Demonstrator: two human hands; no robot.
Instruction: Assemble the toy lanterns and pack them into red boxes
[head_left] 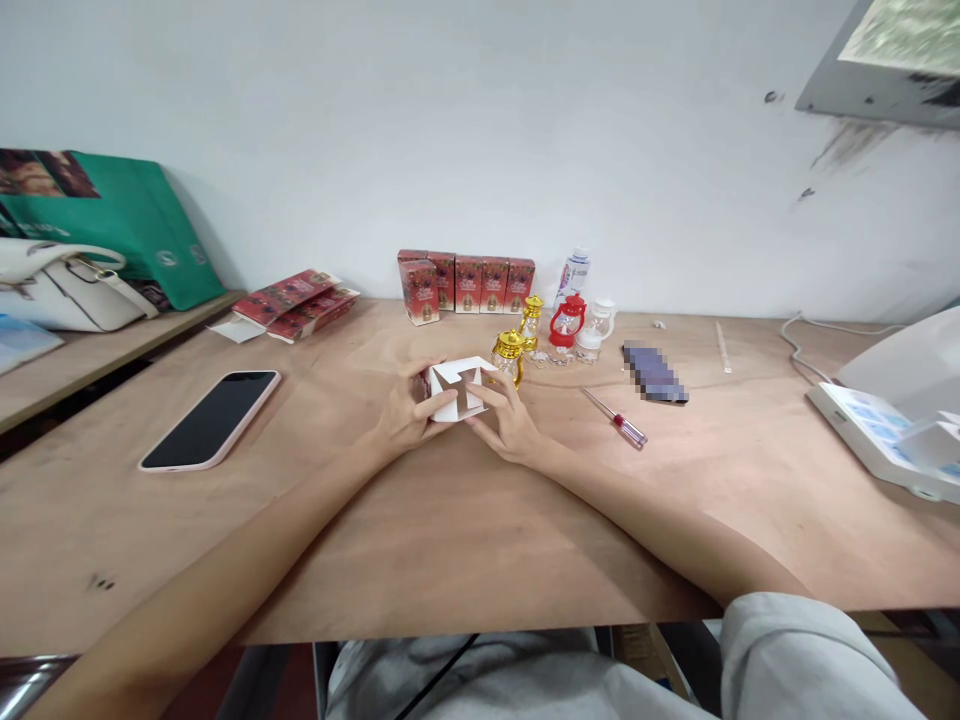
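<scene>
Between my two hands is a small cardboard box (pixel 448 408), its white inside and loose end flaps facing me. My left hand (pixel 406 412) grips it from the left, thumb along the near edge. On the other side my right hand (pixel 511 420) has its fingers on the flaps and the box's right edge. Just behind the right fingers stands a gold mini lantern (pixel 509 345). Another gold lantern (pixel 531 322), a red lantern (pixel 568 322) and a white lantern (pixel 598 325) stand farther back.
Several red printed boxes (pixel 468 285) stand by the wall. Flat red cartons (pixel 304 303) lie to their left. A phone (pixel 211 420) is at left; a screwdriver (pixel 616 418) and a pixelated dark item (pixel 655 372) lie at right. A bottle (pixel 576 272) stands behind the lanterns.
</scene>
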